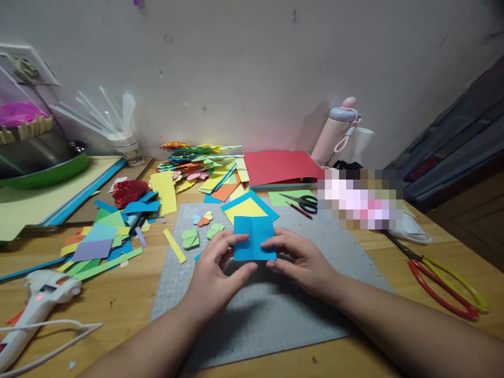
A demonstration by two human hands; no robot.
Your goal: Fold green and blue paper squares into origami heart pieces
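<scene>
A square of blue paper with a crease down its middle is held up above the grey cutting mat. My left hand grips its left edge, the index finger across the front and the thumb near the lower edge. On the right edge, my right hand pinches the paper between fingers and thumb. Behind it on the mat lie yellow paper and more blue paper. Left of my hands are green folded paper pieces and a multicoloured paper flower.
Paper scraps and a hot glue gun lie at left. Small black scissors, a red pencil and large red-and-yellow-handled scissors lie at right. A pink bottle and stacked red paper stand by the wall.
</scene>
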